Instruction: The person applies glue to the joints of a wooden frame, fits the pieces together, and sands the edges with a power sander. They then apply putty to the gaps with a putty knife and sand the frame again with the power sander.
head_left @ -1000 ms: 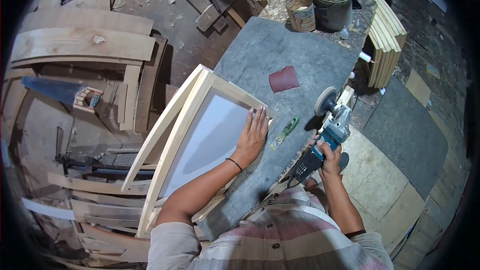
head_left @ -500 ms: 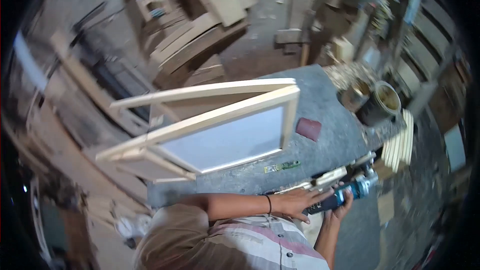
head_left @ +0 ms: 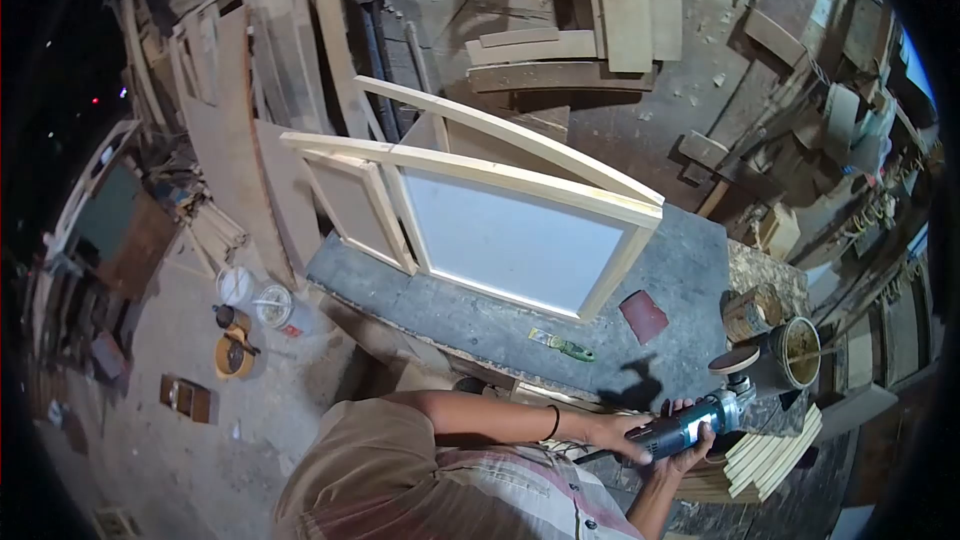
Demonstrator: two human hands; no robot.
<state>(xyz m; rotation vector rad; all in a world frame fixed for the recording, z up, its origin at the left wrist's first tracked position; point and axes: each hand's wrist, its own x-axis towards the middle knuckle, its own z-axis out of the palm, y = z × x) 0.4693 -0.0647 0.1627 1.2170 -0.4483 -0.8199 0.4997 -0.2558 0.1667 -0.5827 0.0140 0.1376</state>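
Power tool [head_left: 690,423]: teal and black, lying between the person's two hands, its head pointing toward the bucket [head_left: 800,352]
Right hand [head_left: 688,458]: is supporting the tool from beneath, grip closing round the teal body
Left hand [head_left: 612,432]: is holding the black rear end, grip wrapping over the casing with the thumb along the near side
Round disc [head_left: 733,360]: is facing upward on the tool's head, beside the bucket; contact with the bucket cannot be told
Framed panel [head_left: 510,230]: is standing on its long edge on the tabletop [head_left: 685,260], no hand touching it; both hands being on the tool, steadying the frame would mean freeing one
Curved rail [head_left: 515,135]: is running behind the panel, meeting it near the right-hand corner
Red abrasive sheet [head_left: 643,317]: is lying flat just beside the frame's near corner
Green-handled scraper [head_left: 562,345]: is lying near the sheet, apart from both hands
Far end: a can [head_left: 752,312] is standing beside the bucket, light wooden strips [head_left: 775,455] stacking up below
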